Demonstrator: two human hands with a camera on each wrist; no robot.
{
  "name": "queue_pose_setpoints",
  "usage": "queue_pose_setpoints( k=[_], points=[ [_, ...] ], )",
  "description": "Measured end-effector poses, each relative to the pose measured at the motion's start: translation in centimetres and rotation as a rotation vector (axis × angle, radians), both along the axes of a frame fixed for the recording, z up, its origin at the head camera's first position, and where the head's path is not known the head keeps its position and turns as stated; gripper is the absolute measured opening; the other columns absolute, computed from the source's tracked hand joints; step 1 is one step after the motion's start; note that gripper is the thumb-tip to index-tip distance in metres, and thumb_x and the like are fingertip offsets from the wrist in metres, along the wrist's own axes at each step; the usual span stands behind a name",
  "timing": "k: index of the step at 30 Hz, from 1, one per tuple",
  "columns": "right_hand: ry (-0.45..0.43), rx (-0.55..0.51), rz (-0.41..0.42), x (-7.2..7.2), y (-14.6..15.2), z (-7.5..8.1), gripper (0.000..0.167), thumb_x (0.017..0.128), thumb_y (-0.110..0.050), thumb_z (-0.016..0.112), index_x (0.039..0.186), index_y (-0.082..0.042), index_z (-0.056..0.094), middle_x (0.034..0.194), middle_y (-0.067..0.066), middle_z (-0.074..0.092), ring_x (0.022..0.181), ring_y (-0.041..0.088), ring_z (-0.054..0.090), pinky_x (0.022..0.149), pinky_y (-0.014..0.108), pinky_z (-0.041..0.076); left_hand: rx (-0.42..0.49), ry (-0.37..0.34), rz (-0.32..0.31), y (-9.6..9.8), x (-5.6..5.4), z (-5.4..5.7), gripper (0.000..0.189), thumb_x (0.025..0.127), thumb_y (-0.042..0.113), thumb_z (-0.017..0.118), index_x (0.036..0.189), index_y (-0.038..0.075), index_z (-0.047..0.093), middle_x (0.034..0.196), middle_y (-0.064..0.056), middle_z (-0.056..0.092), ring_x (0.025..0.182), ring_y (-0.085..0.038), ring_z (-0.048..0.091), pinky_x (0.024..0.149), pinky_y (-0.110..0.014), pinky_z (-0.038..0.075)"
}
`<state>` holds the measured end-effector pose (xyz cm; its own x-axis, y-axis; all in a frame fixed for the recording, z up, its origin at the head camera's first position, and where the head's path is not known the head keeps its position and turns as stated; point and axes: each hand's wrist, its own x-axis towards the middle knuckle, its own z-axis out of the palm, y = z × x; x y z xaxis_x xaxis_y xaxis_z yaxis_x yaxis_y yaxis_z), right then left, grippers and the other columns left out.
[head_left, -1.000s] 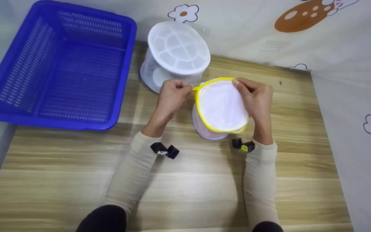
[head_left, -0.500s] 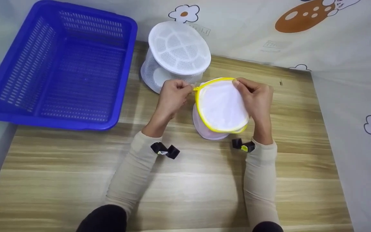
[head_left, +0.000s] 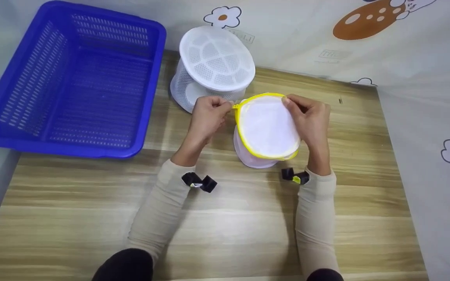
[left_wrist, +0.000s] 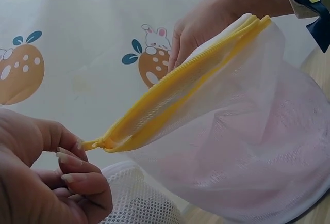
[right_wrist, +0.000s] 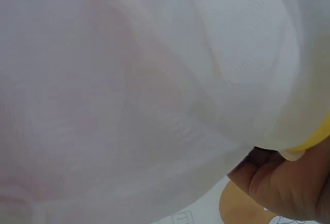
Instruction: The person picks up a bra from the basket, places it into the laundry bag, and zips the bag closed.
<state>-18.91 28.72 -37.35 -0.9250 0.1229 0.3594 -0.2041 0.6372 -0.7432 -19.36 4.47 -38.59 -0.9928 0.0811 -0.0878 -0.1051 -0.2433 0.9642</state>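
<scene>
A white mesh laundry bag (head_left: pixel 270 127) with a yellow zipper (head_left: pixel 241 136) round its top stands on the table, its lid facing up. My left hand (head_left: pixel 208 119) pinches the yellow zipper pull (left_wrist: pixel 94 144) between thumb and forefinger at the bag's left rim. On the opposite side, my right hand (head_left: pixel 313 121) grips the top rim, thumb over the edge. In the left wrist view the zipper runs along the rim from the pull toward the right hand. Pinkish contents show faintly through the mesh. The right wrist view is filled mostly by the bag's pale fabric.
Behind my left hand stands a second white mesh bag (head_left: pixel 217 58), round and with a raised, tilted lid. A large blue plastic basket (head_left: pixel 141 128) occupies the left of the wooden table (head_left: pixel 225 234). A patterned curtain (head_left: pixel 299 43) hangs along the back and right.
The zipper pull and the bag's top rim have shifted slightly left and up with my left hand. My right hand keeps its grip on the rim, almost still.
</scene>
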Motion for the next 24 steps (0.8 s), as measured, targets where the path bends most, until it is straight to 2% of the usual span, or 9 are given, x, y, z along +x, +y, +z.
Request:
queue_pose_setpoints(
  k=[5, 10, 12, 15, 17, 20, 24],
  points=[
    [-0.095, 0.087, 0.133, 0.2, 0.2, 0.0, 0.021, 0.091, -0.020, 0.066, 0.108, -0.011, 0.073, 0.083, 0.008, 0.069, 0.067, 0.014, 0.059, 0.056, 0.019, 0.046, -0.006, 0.016, 0.034, -0.1, -0.1, 0.0, 0.017, 0.084, -0.004, 0.058, 0.066, -0.003, 0.059, 0.051, -0.002, 0.041, 0.039, -0.008, 0.035, 0.038, -0.018, 0.027],
    [-0.152, 0.156, 0.270, 0.3, 0.1, 0.1, 0.027, 0.093, -0.021, 0.062, 0.120, -0.017, 0.068, 0.095, 0.003, 0.068, 0.084, 0.013, 0.062, 0.067, 0.027, 0.051, 0.037, 0.035, 0.052, -0.1, -0.3, 0.0, 0.015, 0.083, -0.007, 0.056, 0.068, -0.010, 0.057, 0.051, -0.002, 0.042, 0.040, -0.007, 0.034, 0.039, -0.018, 0.026],
    [-0.157, 0.150, 0.292, 0.3, -0.1, 0.2, 0.027, 0.093, -0.023, 0.063, 0.119, -0.016, 0.068, 0.101, 0.001, 0.067, 0.091, 0.013, 0.061, 0.071, 0.032, 0.052, 0.061, 0.046, 0.057, -0.2, -0.4, 0.0, 0.015, 0.083, -0.007, 0.056, 0.069, -0.013, 0.056, 0.051, -0.002, 0.043, 0.041, -0.007, 0.033, 0.039, -0.018, 0.026],
    [-0.163, 0.125, 0.311, 0.5, -0.6, 0.6, 0.028, 0.092, -0.020, 0.065, 0.118, -0.011, 0.068, 0.103, 0.004, 0.066, 0.094, 0.016, 0.061, 0.073, 0.038, 0.051, 0.080, 0.062, 0.065, -0.3, -0.4, 0.0, 0.017, 0.085, -0.007, 0.057, 0.069, -0.014, 0.055, 0.052, -0.003, 0.044, 0.041, -0.007, 0.033, 0.040, -0.018, 0.026],
    [-0.168, 0.119, 0.329, 1.0, -1.2, 1.3, 0.028, 0.092, -0.015, 0.065, 0.118, -0.006, 0.066, 0.101, 0.009, 0.066, 0.092, 0.021, 0.061, 0.073, 0.034, 0.051, 0.076, 0.067, 0.073, -0.3, -0.4, 0.0, 0.019, 0.085, -0.006, 0.058, 0.067, -0.010, 0.056, 0.053, -0.004, 0.044, 0.042, -0.008, 0.034, 0.040, -0.018, 0.027],
    [-0.159, 0.114, 0.349, 1.2, -1.9, 1.6, 0.029, 0.091, -0.008, 0.064, 0.119, -0.002, 0.065, 0.095, 0.014, 0.065, 0.085, 0.025, 0.060, 0.071, 0.032, 0.050, 0.040, 0.076, 0.089, -0.3, -0.4, 0.0, 0.021, 0.086, -0.003, 0.060, 0.066, -0.004, 0.058, 0.054, -0.002, 0.044, 0.043, -0.008, 0.035, 0.041, -0.018, 0.027],
    [-0.096, 0.098, 0.344, 0.6, -1.7, 0.2, 0.024, 0.090, -0.011, 0.067, 0.114, -0.007, 0.069, 0.091, 0.008, 0.065, 0.081, 0.019, 0.059, 0.068, 0.033, 0.049, -0.020, 0.085, 0.103, -0.3, -0.4, 0.0, 0.021, 0.086, -0.002, 0.062, 0.066, -0.001, 0.060, 0.054, -0.001, 0.044, 0.046, -0.007, 0.037, 0.042, -0.018, 0.028]
  ],
)
